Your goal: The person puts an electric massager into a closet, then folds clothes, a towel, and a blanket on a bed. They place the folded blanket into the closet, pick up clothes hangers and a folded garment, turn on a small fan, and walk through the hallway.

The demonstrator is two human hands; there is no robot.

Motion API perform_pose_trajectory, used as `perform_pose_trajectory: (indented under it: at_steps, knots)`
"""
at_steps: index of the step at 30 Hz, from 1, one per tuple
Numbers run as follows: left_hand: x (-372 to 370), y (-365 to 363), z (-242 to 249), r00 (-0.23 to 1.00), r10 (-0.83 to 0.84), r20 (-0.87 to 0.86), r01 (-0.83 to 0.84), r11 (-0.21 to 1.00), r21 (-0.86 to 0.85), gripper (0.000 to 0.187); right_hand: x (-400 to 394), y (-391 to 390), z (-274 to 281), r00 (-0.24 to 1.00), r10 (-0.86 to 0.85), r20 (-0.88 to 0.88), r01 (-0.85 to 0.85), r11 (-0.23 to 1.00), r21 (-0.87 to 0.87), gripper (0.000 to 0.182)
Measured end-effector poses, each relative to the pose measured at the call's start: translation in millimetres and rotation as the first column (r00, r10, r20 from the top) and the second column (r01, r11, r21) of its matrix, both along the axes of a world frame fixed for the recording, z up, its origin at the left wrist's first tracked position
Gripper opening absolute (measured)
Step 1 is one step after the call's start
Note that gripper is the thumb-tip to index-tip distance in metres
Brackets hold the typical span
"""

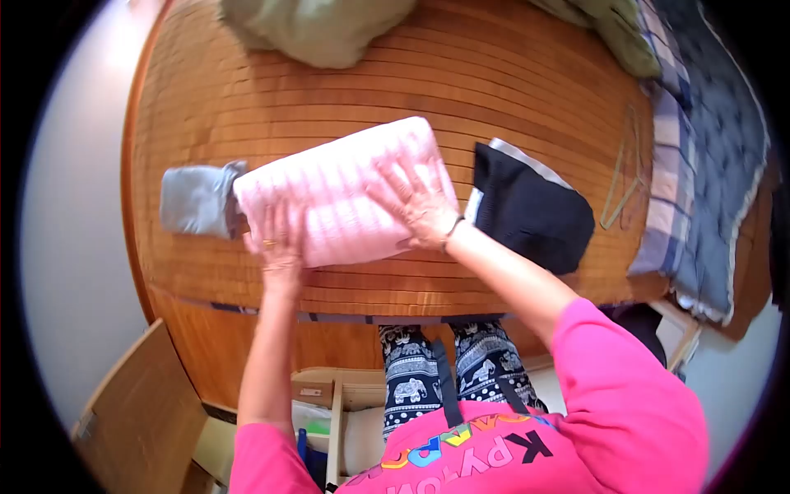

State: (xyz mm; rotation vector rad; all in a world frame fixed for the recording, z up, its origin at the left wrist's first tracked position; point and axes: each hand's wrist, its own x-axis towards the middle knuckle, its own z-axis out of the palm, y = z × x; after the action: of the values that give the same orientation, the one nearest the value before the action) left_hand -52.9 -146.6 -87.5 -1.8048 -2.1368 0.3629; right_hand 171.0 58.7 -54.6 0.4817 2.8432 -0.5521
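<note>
A folded pink cloth (346, 169), thick and faintly striped like a towel or blanket, lies at a slant on the slatted wooden bed surface. My left hand (280, 243) rests flat on its left end, fingers spread, with a ring on one finger. Across the right part of the same bundle my right hand (420, 206) lies open, a dark band at its wrist. Just left of the pink bundle is a small folded grey cloth (197, 200). To its right sits a folded black garment (535, 210) with a light grey edge showing.
Olive-green fabric (321, 29) lies at the far side of the bed. A thin hanger (621, 193) is near the right, beside checked bedding (666, 165) and a dark quilted pad (716, 140). An open drawer (354, 403) and a wooden panel (140, 403) are below the front edge.
</note>
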Motion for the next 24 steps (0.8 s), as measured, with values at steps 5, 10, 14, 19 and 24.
perform_pose_trajectory:
  at_steps: [5,10,14,19,24]
  knots:
    - [-25,10,1,0.942,0.043,0.333,-0.002,0.992,-0.124,0.092,0,-20,-16,0.992,-0.109,-0.069,0.11,0.994,0.017,0.115]
    - [16,54,88,0.855,0.47,0.219,-0.295,0.788,-0.54,0.117,92,-29,49,0.73,-0.514,-0.451,0.483,0.854,-0.192,0.098]
    - [125,95,95,0.339,0.142,0.93,-0.027,0.99,-0.141,0.118,251,-17,40,-0.105,-0.93,-0.353,0.893,0.068,-0.445,0.09]
    - [269,178,21,-0.006,0.223,0.975,-0.166,0.961,-0.221,0.138,307,6,-27,-0.206,-0.929,0.308,0.613,-0.367,-0.699,0.096]
    - [321,179,32,0.132,0.645,0.753,-0.26,0.756,-0.601,0.146,283,-26,-32,-0.363,-0.902,0.232,0.47,-0.392,-0.791,0.075]
